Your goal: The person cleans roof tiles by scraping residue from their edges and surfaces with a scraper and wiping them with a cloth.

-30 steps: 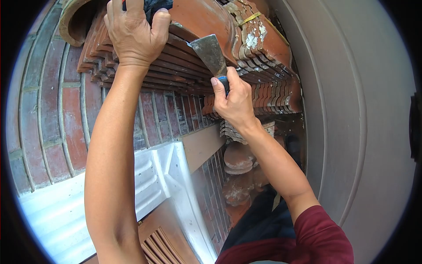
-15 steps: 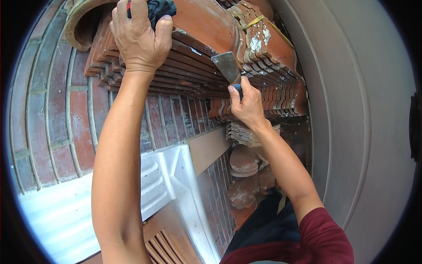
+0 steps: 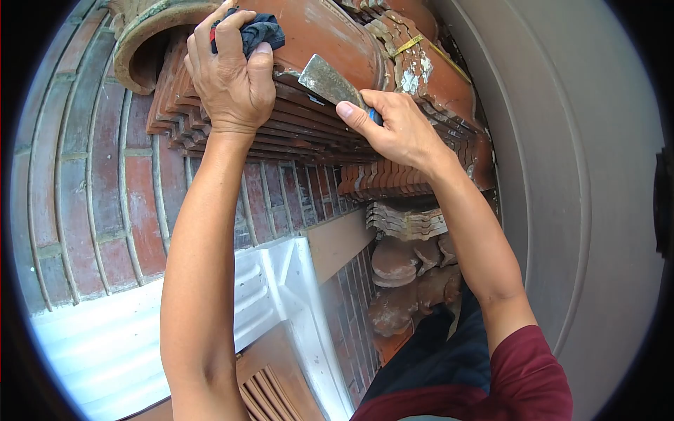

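Note:
My left hand (image 3: 235, 88) is closed on a dark cloth (image 3: 264, 34), which it presses against the top of a terracotta roof tile (image 3: 319, 42). A bit of red shows beside the cloth. In my right hand (image 3: 406, 130) is a putty knife (image 3: 331, 81) with a worn metal blade and a blue handle. Its blade points up and left, near the front edge of that top tile; I cannot tell whether it touches. Beneath lies a stack of roof tiles (image 3: 295, 116), edges facing me.
A rounded clay tile (image 3: 151, 45) sits at upper left. Further tile stacks (image 3: 404, 179) and loose scalloped tiles (image 3: 393, 263) lie right of centre. Brick paving (image 3: 137, 210), a white ribbed panel (image 3: 105, 344) and a board (image 3: 340, 242) are at left; a grey wall (image 3: 554, 175) bounds the right.
My right hand has moved up and left, and the putty knife has tilted further left, nearer the cloth. My left hand still grips the cloth. The view has shifted slightly.

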The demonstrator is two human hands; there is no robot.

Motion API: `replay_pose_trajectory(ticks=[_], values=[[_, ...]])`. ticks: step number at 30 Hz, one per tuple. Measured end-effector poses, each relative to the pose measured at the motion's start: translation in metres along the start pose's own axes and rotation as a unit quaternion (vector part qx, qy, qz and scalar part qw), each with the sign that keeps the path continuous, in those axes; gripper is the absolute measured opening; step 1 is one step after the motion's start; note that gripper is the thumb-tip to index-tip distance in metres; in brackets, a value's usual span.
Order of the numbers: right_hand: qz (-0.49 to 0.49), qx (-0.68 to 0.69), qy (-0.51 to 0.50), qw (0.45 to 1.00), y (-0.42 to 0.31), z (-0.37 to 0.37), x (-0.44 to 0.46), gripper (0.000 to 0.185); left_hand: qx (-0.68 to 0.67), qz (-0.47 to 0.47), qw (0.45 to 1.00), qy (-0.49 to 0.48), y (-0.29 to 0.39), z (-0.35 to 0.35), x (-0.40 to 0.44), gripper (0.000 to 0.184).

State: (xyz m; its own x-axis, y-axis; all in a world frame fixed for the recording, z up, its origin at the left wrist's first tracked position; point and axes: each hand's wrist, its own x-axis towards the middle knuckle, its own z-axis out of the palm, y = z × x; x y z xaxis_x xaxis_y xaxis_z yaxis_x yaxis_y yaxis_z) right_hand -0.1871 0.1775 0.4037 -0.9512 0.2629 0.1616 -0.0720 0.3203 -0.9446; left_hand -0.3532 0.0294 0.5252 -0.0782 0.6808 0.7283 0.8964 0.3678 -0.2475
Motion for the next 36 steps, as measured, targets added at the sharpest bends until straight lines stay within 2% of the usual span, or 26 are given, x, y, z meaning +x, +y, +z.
replay_pose_trajectory(ticks=[5,9,10,13,17,19,21,25,27,30,34,36], values=[[0.018,0.049,-0.039,0.998,0.009,0.003,-0.003,0.063,0.002,0.014,1.0,-0.006,-0.001,-0.001,0.0,0.039],[-0.044,0.086,0.016,0.995,-0.012,0.018,0.014,0.064,0.014,0.005,1.0,-0.012,-0.001,-0.002,-0.001,0.039],[-0.034,0.067,0.023,0.997,-0.011,0.016,0.01,0.063,0.011,0.002,1.0,-0.011,0.0,-0.002,-0.001,0.039],[0.047,0.005,0.008,0.999,0.034,0.02,-0.018,0.06,0.0,0.003,1.0,-0.01,0.0,-0.001,0.001,0.039],[0.064,-0.04,0.064,0.995,0.084,0.039,-0.05,0.055,0.007,0.011,1.0,-0.011,-0.004,-0.002,0.0,0.04],[-0.003,-0.064,0.104,0.992,0.071,0.044,-0.038,0.055,0.003,0.011,1.0,-0.011,-0.002,-0.001,-0.001,0.04],[-0.021,-0.052,0.13,0.99,0.05,0.045,-0.023,0.051,0.0,0.006,1.0,-0.01,0.001,0.0,-0.001,0.04],[-0.033,-0.068,0.214,0.974,0.076,0.055,-0.041,0.04,0.011,0.013,1.0,-0.019,0.0,-0.002,-0.001,0.038],[0.017,-0.086,0.177,0.98,0.096,0.063,-0.057,0.035,-0.003,-0.005,1.0,-0.02,0.0,-0.003,-0.001,0.038],[0.002,-0.046,0.208,0.977,0.085,0.074,-0.049,0.034,0.008,-0.007,1.0,-0.015,-0.002,-0.003,-0.003,0.038],[-0.082,-0.093,0.224,0.967,0.038,0.068,-0.02,0.039,0.011,-0.008,1.0,-0.019,-0.001,-0.001,-0.004,0.038],[-0.042,-0.074,0.225,0.971,0.058,0.071,-0.032,0.037,0.01,-0.005,1.0,-0.015,-0.001,-0.001,-0.002,0.038]])
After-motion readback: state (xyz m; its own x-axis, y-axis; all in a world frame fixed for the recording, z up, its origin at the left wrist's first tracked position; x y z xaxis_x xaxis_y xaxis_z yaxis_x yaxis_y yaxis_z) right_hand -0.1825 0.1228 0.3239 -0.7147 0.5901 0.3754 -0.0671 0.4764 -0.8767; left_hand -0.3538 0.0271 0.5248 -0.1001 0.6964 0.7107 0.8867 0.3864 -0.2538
